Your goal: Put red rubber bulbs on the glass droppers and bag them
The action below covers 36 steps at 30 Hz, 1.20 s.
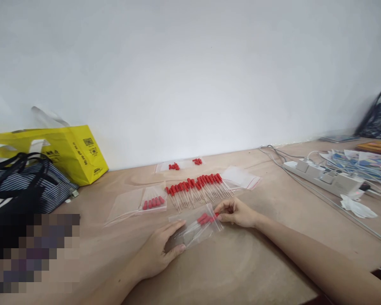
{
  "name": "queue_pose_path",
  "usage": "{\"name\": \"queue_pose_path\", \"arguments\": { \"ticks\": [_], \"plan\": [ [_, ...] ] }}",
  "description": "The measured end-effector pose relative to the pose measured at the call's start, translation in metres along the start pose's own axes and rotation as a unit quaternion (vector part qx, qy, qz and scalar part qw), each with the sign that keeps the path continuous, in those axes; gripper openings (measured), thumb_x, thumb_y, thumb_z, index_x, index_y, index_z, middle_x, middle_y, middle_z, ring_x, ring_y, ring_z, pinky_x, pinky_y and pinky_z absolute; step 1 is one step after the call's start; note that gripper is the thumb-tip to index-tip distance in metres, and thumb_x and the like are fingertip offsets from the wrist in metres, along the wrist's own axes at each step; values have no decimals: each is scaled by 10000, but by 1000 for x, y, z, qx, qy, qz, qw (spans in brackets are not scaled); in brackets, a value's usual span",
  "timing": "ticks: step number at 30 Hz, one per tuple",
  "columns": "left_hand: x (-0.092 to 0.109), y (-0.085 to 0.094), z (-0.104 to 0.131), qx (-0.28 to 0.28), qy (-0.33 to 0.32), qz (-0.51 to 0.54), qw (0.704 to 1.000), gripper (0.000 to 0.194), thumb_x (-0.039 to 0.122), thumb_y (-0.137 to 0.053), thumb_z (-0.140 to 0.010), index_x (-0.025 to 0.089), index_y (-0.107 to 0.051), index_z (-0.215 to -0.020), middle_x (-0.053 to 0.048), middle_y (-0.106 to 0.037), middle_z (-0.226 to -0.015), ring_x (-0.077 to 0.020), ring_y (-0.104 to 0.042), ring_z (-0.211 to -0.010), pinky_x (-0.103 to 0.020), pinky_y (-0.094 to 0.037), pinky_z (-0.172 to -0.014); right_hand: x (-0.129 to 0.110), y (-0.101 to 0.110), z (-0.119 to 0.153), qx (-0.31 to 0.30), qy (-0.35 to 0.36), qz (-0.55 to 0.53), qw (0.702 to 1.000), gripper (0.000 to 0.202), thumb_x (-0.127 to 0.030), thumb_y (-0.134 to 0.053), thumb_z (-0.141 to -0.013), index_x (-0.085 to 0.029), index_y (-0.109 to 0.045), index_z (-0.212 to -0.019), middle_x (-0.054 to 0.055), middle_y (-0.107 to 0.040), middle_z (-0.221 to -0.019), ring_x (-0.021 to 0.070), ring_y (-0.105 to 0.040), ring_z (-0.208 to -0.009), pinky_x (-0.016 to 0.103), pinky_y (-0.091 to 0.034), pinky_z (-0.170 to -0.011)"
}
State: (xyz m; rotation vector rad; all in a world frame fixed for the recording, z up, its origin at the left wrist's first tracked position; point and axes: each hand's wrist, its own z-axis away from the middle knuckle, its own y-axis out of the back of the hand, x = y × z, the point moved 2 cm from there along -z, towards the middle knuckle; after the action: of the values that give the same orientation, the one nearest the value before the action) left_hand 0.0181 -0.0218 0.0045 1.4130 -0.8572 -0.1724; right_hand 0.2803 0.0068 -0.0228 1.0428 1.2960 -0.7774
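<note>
A clear zip bag (195,238) lies at a slant in front of me. Inside it are several droppers with red rubber bulbs (203,218) and thin clear stems. My left hand (160,248) holds the bag's left end, thumb at the near edge and fingers at the far edge. At the bag's right end, my right hand (236,213) pinches a red-bulbed dropper (216,215), its stem toward the bag. Just beyond lies a long row of loose droppers (193,185), bulbs pointing away. To the left is another bag (150,195) with several droppers.
At the back lies a bag of droppers (184,164); another clear bag (241,177) is right of the row. A yellow bag (79,156) and a striped bag (55,186) stand left. A power strip (324,180) with cables and a crumpled tissue (358,207) lie right.
</note>
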Motion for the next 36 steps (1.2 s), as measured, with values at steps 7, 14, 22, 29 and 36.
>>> {"name": "queue_pose_path", "arguments": {
  "ticks": [7,14,22,29,36],
  "plan": [
    [-4,-2,0,22,-11,10,1000,471,382,-503,-768,265,-423,-1217,-33,-499,-1232,-228,-470,-1108,-404,-391,-937,-1,-4,-2,0,32,28,999,270,-371,-681,-603,-144,-647,-747,6,-610,-632,78,-507,-516,190,-404,-482],
    [-3,-2,0,33,-25,8,999,467,377,-507,-764,269,-431,-1212,-29,-509,-1222,-228,-482,-1095,-396,-397,-932,-13,-22,-2,-90,83,48,991,282,-423,-611,-670,-160,-673,-749,41,-654,-762,152,-592,-740,271,-459,-690],
    [2,2,-1,19,-28,8,999,468,372,-487,-778,261,-412,-1226,-38,-503,-1228,-215,-480,-1096,-380,-397,-930,-1,-24,-12,67,83,132,985,228,-365,-609,-676,-139,-596,-648,-10,-573,-572,82,-477,-512,188,-364,-481],
    [2,2,-1,19,-29,12,999,457,379,-491,-776,260,-427,-1213,-40,-500,-1231,-222,-474,-1101,-392,-386,-936,-11,-5,-29,103,42,134,985,194,-323,-551,-693,-141,-599,-642,6,-584,-577,95,-492,-517,202,-376,-494],
    [-5,-2,0,8,-26,1,1000,473,404,-471,-787,259,-402,-1231,-37,-480,-1250,-216,-459,-1118,-379,-383,-945,-45,-29,-75,173,-23,373,911,120,-268,-562,-666,-216,-654,-723,4,-657,-756,137,-588,-725,214,-414,-631]
  ]
}}
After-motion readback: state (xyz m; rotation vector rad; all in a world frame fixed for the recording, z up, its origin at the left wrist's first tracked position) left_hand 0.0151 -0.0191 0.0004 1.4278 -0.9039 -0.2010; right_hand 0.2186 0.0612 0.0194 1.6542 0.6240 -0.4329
